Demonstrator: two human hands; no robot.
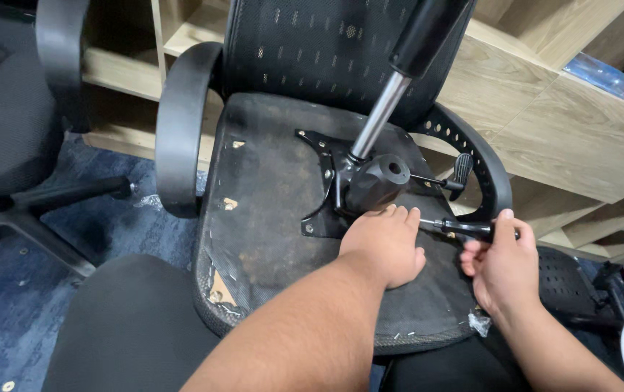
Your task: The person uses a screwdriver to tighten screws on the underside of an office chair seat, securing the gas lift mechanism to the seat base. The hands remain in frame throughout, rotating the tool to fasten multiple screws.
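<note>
On the worn seat underside (268, 210) (upturned), left hand (387, 243) lies flat, right hand (499, 265) grips a screwdriver (457, 228).

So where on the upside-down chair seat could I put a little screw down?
The seat underside is bare between the left armrest and the metal plate. It is crowded around the left hand, the right hand holding the tool, and the lever.

Black mesh chair (326, 43), silver piston (379, 120), blue carpet (7, 319).

Black-handled screwdriver (464, 229) lies level over the upturned chair seat's (268, 210) underside.
</note>
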